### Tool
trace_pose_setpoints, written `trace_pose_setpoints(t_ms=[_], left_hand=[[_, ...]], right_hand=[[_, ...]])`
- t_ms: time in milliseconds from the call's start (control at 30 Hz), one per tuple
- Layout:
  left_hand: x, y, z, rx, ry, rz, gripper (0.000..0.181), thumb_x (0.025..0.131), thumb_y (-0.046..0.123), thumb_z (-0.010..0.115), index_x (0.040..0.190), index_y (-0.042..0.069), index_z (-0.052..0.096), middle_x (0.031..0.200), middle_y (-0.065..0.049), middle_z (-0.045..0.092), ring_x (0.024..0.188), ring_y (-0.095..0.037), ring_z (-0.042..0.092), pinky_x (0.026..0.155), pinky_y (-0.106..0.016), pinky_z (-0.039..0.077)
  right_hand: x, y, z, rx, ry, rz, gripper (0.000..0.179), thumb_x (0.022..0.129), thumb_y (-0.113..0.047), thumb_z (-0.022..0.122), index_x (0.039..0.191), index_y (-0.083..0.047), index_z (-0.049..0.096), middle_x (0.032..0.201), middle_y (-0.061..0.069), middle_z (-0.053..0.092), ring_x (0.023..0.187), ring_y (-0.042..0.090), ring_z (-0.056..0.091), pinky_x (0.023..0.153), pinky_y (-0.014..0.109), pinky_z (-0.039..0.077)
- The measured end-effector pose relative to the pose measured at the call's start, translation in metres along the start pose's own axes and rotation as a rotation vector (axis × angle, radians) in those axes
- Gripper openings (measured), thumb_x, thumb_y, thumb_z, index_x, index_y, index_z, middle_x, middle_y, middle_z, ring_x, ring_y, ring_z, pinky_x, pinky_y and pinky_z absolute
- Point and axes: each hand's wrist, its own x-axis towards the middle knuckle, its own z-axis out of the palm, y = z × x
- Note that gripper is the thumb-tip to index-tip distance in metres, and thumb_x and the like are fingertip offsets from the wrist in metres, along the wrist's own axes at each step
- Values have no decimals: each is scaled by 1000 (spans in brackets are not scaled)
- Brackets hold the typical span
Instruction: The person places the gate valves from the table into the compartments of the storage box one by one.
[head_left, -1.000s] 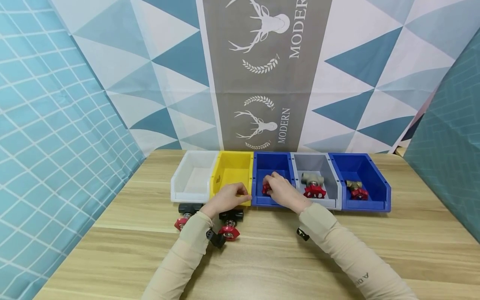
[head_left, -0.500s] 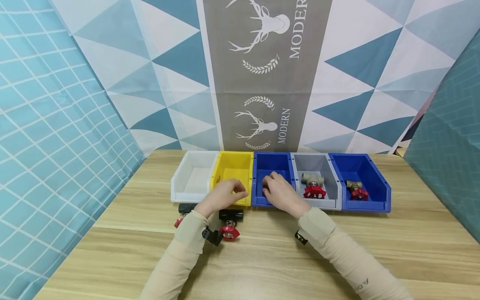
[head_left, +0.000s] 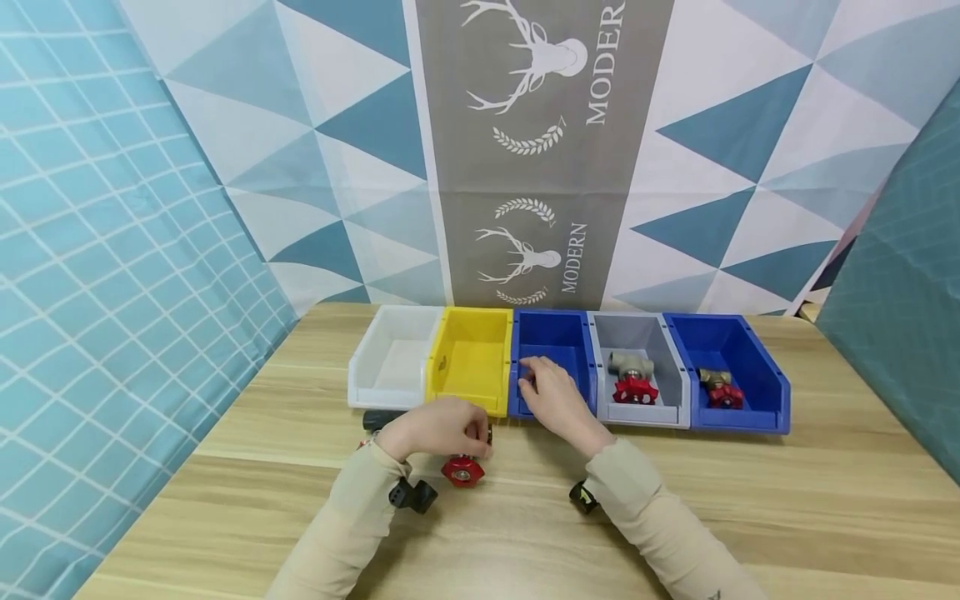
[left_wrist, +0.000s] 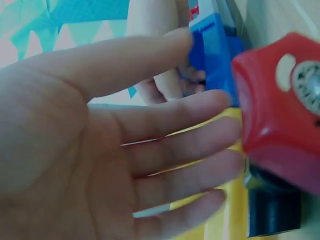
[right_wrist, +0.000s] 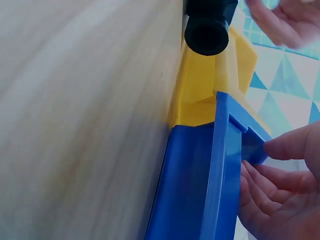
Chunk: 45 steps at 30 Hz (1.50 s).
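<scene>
My left hand [head_left: 444,429] hovers over a black valve with a red handwheel [head_left: 462,472] on the table. In the left wrist view its fingers [left_wrist: 185,150] are stretched out beside the red handwheel [left_wrist: 285,105], with no grip on it. My right hand [head_left: 557,402] reaches into the middle blue bin [head_left: 553,329]. In the right wrist view its thumb [right_wrist: 287,144] is at the blue bin's edge and stands apart from the loosely bent fingers. Nothing shows between them; the bin wall partly hides the fingertips. Another black valve [head_left: 382,418] lies mostly behind the left hand.
A white bin [head_left: 386,398] and a yellow bin [head_left: 468,402] stand left of the middle blue bin. To its right, a grey bin [head_left: 645,414] holds a grey valve with a red handwheel [head_left: 633,385], and another blue bin [head_left: 738,419] holds a brass valve [head_left: 718,385].
My left hand has come down from the yellow bin's front toward the black valve. The red handwheel seen under my right hand in the blue bin is now out of sight. The head view shifted slightly.
</scene>
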Motion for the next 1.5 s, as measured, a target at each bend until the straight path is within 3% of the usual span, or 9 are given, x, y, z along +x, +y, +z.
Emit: trace_pose_setpoints(t_ms=[133, 267, 700, 1067, 1500], left_hand=[[-3, 4, 3, 36, -113, -28, 12, 76, 28, 71, 75, 19, 63, 65, 10, 56, 58, -3, 46, 57, -20, 40], [-4, 8, 5, 67, -170, -36, 12, 74, 26, 74, 75, 18, 65, 65, 11, 55, 57, -3, 45, 55, -19, 39], [-5, 14, 6, 124, -187, -117, 24, 66, 20, 80, 71, 14, 58, 64, 7, 51, 58, -7, 43, 55, -21, 36], [-7, 12, 3, 96, -85, -114, 21, 68, 14, 77, 71, 13, 56, 63, 6, 51, 56, -8, 43, 53, -21, 36], [-8, 8, -6, 116, 27, -32, 22, 71, 13, 74, 81, 9, 55, 73, 2, 50, 67, -12, 45, 62, -24, 38]], right_hand=[[1, -1, 2, 26, -27, 15, 40, 86, -22, 61, 120, -2, 53, 87, 3, 63, 74, 16, 55, 67, 32, 46], [1, -2, 4, 40, -67, 52, 51, 82, -27, 67, 123, -1, 50, 84, 4, 64, 73, 15, 58, 65, 30, 47], [-1, -1, 4, 70, -98, 84, 53, 82, -27, 67, 124, -3, 47, 79, 1, 63, 66, 11, 57, 62, 26, 48], [-1, -1, 4, 69, -102, 72, 51, 82, -26, 67, 123, -1, 47, 77, 2, 64, 64, 10, 57, 61, 26, 47], [-2, -2, 4, 68, -115, 77, 51, 83, -25, 66, 124, -1, 46, 78, 2, 63, 64, 10, 56, 61, 26, 47]])
